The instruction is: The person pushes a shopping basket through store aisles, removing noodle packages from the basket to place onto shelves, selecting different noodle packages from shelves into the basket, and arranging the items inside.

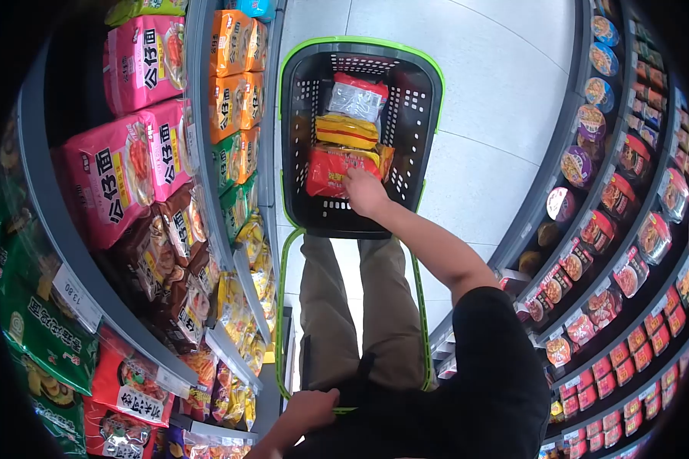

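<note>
an aisle is formed by a shelf on the left (197, 76) and a shelf on the right (547, 191), with pale floor (497, 76) between. the left one is stocked with bagged goods, large pink packs (111, 172) among them; the right one is lined with cups (576, 166) and boxes.

between the two, in front of the legs (329, 306), a black basket (305, 103) with a green rim is held by its handle (344, 410). it has been part filled: a silver pack (357, 99), yellow packs (346, 131) and a red pack (331, 170) are laid in one row down its middle, with bare room on both sides. the loading is judged to be under way, the red pack's placing not being finished while it is touched. much stock is left on both shelves.

the left hand (308, 410) is closed on the handle near the waist. the right hand (365, 190) is reached into the basket, its fingers bent and drawn together on the near right part of the red pack; since the fingertips are partly hidden, whether it is gripped or merely touched cannot be told.
</note>
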Motion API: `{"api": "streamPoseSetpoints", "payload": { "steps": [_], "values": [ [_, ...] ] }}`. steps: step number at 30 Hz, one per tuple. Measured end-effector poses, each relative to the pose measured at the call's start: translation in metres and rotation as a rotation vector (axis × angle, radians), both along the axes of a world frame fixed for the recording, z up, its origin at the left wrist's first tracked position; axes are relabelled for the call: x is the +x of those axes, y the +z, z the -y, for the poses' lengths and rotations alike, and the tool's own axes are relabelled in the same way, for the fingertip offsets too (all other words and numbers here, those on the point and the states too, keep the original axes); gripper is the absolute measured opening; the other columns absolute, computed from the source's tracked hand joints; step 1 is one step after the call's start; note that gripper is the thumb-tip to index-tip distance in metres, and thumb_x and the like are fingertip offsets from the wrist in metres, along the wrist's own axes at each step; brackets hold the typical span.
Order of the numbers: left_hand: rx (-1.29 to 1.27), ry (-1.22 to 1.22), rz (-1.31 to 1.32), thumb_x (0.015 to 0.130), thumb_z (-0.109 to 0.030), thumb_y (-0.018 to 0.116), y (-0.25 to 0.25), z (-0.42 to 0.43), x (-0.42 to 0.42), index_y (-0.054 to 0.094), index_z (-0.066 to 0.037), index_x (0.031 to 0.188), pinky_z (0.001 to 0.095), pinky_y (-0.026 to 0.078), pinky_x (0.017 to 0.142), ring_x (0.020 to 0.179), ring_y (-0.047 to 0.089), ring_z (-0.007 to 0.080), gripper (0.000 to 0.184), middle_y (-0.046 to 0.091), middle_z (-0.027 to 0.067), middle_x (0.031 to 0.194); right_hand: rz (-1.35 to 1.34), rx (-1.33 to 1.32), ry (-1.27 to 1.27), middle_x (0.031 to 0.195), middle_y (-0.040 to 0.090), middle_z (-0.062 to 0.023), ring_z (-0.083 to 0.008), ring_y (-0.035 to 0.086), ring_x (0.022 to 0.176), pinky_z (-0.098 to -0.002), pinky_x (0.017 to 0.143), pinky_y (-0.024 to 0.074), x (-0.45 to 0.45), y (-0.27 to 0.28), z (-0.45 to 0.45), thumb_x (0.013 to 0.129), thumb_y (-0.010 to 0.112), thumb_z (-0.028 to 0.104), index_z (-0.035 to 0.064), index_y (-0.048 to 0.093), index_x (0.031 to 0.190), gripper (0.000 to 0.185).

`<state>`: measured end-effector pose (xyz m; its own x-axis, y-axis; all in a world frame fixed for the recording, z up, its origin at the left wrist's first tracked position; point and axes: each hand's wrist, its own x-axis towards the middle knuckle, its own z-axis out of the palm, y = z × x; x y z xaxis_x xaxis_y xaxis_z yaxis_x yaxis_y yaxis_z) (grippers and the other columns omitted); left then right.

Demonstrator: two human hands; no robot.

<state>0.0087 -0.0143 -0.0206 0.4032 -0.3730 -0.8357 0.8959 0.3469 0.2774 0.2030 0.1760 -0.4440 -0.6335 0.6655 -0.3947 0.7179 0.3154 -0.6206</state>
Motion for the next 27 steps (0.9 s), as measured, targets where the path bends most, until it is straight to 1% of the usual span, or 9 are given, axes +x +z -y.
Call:
{"api": "streamPoseSetpoints", "payload": {
  "steps": [5,7,9,11,14,17,22,26,27],
  "values": [
    [0.024,-0.038,-0.045,0.090,-0.025,0.063,-0.003,0.017,-0.002,0.061,-0.015,0.114,0.0530,0.056,0.074,0.088,0.075,0.0384,0.026,0.076,0.0135,0.090,0.095,-0.578,0.057,0.100,0.072,-0.0209,-0.0412,0.071,0.098,-0.0487,0.091,0.0569,-0.003,-0.023,-0.046,0.091,0.072,0.035,0.0040,0.078,0.090,0.032],
    [0.004,-0.042,-0.041,0.090,-0.025,0.063,-0.004,0.016,-0.001,0.060,-0.014,0.115,0.0533,0.056,0.073,0.087,0.075,0.0387,0.028,0.076,0.0141,0.090,-0.092,-0.317,-0.475,0.102,0.073,-0.0231,-0.0439,0.072,0.099,-0.0495,0.094,0.0568,0.000,-0.040,-0.076,0.096,0.066,0.038,0.0040,0.079,0.094,0.037],
    [-0.005,-0.045,-0.036,0.090,-0.026,0.064,-0.011,0.012,0.001,0.059,-0.013,0.116,0.0535,0.056,0.072,0.086,0.075,0.0391,0.030,0.076,0.0147,0.090,0.039,-0.184,-0.767,0.116,0.072,-0.0221,-0.0425,0.071,0.108,-0.0491,0.099,0.0558,0.007,-0.093,-0.122,0.095,0.065,0.034,0.0067,0.080,0.105,0.033],
    [-0.097,-0.068,-0.020,0.090,-0.026,0.063,-0.017,0.012,0.004,0.059,-0.012,0.117,0.0529,0.056,0.074,0.089,0.076,0.0391,0.031,0.076,0.0148,0.092,0.196,-0.193,-0.712,0.149,0.056,-0.0205,-0.0401,0.065,0.124,-0.0493,0.107,0.0530,0.027,-0.162,-0.155,0.092,0.062,0.025,0.0136,0.069,0.136,0.046],
    [-0.071,-0.028,-0.002,0.088,-0.027,0.069,-0.023,0.024,0.006,0.059,-0.014,0.114,0.0534,0.056,0.072,0.084,0.075,0.0371,0.030,0.076,0.0127,0.086,0.386,-0.210,-0.421,0.172,0.032,-0.0154,-0.0398,0.054,0.142,-0.0475,0.118,0.0460,0.043,-0.223,-0.186,0.095,0.058,0.027,0.0197,0.068,0.140,0.046],
    [-0.175,0.014,-0.030,0.093,-0.037,0.066,-0.035,0.009,0.012,0.062,-0.008,0.122,0.0538,0.058,0.077,0.089,0.076,0.0384,0.041,0.076,0.0165,0.090,0.432,-0.265,-0.161,0.176,0.022,-0.0117,-0.0392,0.051,0.145,-0.0483,0.121,0.0432,0.044,-0.294,-0.196,0.096,0.056,0.027,0.0233,0.070,0.138,0.044],
    [-0.156,0.018,0.009,0.101,-0.044,0.057,-0.049,-0.006,0.013,0.068,-0.002,0.120,0.0540,0.058,0.080,0.094,0.076,0.0410,0.047,0.077,0.0212,0.094,0.377,-0.223,-0.527,0.179,0.009,-0.0069,-0.0375,0.051,0.145,-0.0480,0.121,0.0435,0.043,-0.277,-0.223,0.092,0.061,0.025,0.0263,0.072,0.135,0.045],
    [-0.116,0.001,-0.023,0.102,-0.043,0.056,-0.050,-0.003,0.006,0.069,-0.002,0.115,0.0547,0.058,0.081,0.095,0.075,0.0415,0.045,0.076,0.0221,0.093,0.272,-0.294,-0.449,0.164,0.045,-0.0131,-0.0366,0.055,0.141,-0.0448,0.118,0.0461,0.053,-0.295,-0.266,0.091,0.065,0.024,0.0165,0.071,0.136,0.046],
    [-0.095,0.005,-0.043,0.101,-0.041,0.057,-0.049,0.002,0.006,0.070,-0.003,0.113,0.0547,0.058,0.081,0.095,0.075,0.0416,0.042,0.076,0.0222,0.093,0.300,-0.168,-0.474,0.148,0.061,-0.0157,-0.0365,0.058,0.138,-0.0440,0.115,0.0484,0.051,-0.291,-0.267,0.091,0.066,0.025,0.0098,0.069,0.136,0.047]
  ]
}}
